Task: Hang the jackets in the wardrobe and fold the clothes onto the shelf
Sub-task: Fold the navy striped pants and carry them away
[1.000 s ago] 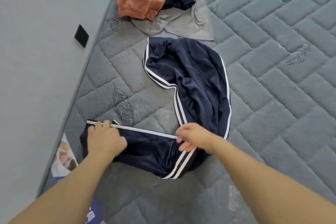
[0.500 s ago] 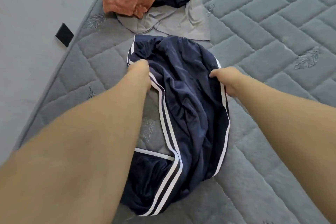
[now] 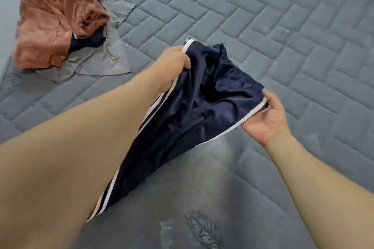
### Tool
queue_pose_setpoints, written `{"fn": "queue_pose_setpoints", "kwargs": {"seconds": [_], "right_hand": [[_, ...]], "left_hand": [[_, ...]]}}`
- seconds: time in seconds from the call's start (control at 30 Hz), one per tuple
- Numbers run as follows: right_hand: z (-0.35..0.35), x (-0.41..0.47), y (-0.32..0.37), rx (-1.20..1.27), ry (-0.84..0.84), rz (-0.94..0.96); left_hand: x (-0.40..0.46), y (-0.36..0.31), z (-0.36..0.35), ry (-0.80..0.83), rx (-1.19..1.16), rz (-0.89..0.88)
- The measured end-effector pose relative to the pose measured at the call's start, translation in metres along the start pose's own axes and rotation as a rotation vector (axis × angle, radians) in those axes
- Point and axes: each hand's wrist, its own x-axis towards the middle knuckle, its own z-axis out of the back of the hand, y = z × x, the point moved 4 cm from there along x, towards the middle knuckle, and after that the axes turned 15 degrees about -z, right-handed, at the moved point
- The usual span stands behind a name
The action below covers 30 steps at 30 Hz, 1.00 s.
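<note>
A navy garment with white stripes [image 3: 192, 107] hangs lifted above the grey quilted mattress [image 3: 263, 26], stretched between both hands. My left hand [image 3: 174, 64] grips its far striped edge, fingers curled round the cloth. My right hand [image 3: 265, 117] pinches the white-trimmed edge on the right side between thumb and fingers. The garment's lower end trails down behind my left forearm.
A heap of clothes lies at the far left of the mattress: a rust-orange fleece [image 3: 52, 20] on top, a dark blue piece [image 3: 87, 41] under it, and a grey garment [image 3: 105, 58] spread beneath. The mattress's far edge runs along the top.
The navy garment has been picked up off the mattress; both hands took hold of its edges and raised it. The view has swung right, so the clothes heap now sits at the left.
</note>
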Motion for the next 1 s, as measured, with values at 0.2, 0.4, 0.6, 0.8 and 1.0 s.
{"fn": "queue_pose_setpoints", "kwargs": {"seconds": [0.2,0.4,0.6,0.8,1.0], "right_hand": [[0.120,-0.096,0.109,0.123,-0.175,0.216],[0.273,-0.123,0.172,0.069,-0.965,0.234],[0.301,-0.087,0.104,-0.762,-1.294,0.201],[0.216,-0.035,0.048,-1.608,-0.842,0.365],[0.109,0.026,-0.013,-1.941,-0.444,0.286]], "left_hand": [[0.056,-0.076,-0.146,0.099,0.185,-0.113],[0.085,0.002,-0.273,0.232,1.240,-0.176],[-0.019,0.152,-0.293,0.605,1.374,0.037],[-0.089,0.188,-0.174,0.336,1.203,0.280],[-0.137,0.196,-0.060,0.192,1.311,0.446]]}}
